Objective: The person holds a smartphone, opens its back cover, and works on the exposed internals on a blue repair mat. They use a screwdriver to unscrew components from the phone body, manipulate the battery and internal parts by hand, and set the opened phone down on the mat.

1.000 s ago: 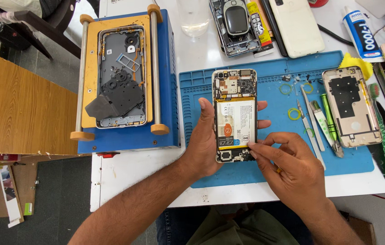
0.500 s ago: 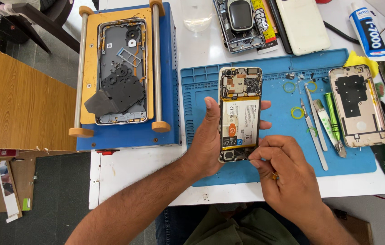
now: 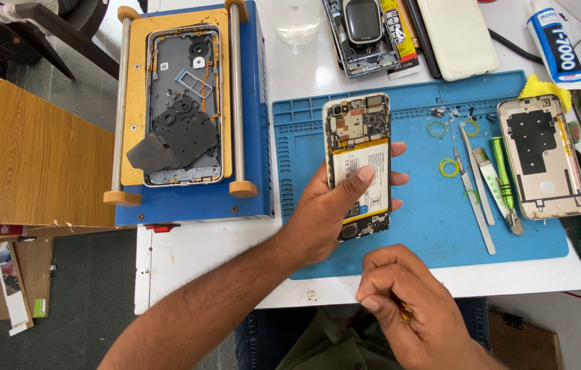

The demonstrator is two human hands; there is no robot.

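While the left hand (image 3: pixel 335 205) grips the opened phone (image 3: pixel 359 164) by its long edges above the blue mat's (image 3: pixel 290 116) left half, the right hand (image 3: pixel 407 308), clenched near the worktop's front edge, seems to pinch something small; the phone's exposed board looks fragile, so its rigid frame is safest.

White table (image 3: pixel 194 264), blue work mat (image 3: pixel 427 226), blue heating machine (image 3: pixel 252 123), glue tube (image 3: pixel 555 45)

My left hand (image 3: pixel 335 205) covers the opened phone's (image 3: pixel 359 164) lower left side. Something small and yellow sits hidden in my curled right hand (image 3: pixel 407 301).
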